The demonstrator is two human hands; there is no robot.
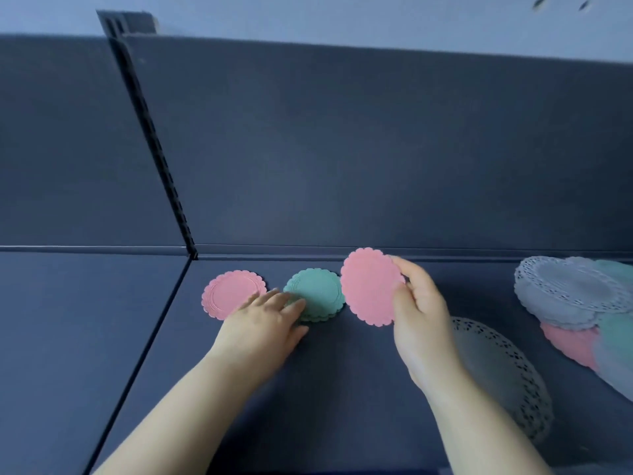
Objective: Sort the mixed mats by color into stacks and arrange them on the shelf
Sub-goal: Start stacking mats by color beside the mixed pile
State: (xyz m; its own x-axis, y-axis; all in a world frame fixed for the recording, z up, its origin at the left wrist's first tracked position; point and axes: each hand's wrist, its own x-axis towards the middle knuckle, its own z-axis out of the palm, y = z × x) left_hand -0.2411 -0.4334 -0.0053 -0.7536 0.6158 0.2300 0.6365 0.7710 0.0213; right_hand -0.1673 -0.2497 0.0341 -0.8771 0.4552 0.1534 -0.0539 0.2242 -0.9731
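On the dark blue shelf [342, 389], a flat pink scalloped mat [229, 292] and a green scalloped stack [317, 294] lie near the back wall; a mixed pile of grey, pink and green mats [579, 303] sits far right. My left hand [270, 320] rests open, fingers on the green stack. My right hand [416, 310] pinches a tilted pink scalloped mat [370, 286] above bare shelf, a grey lace mat [496, 365] beneath its wrist.
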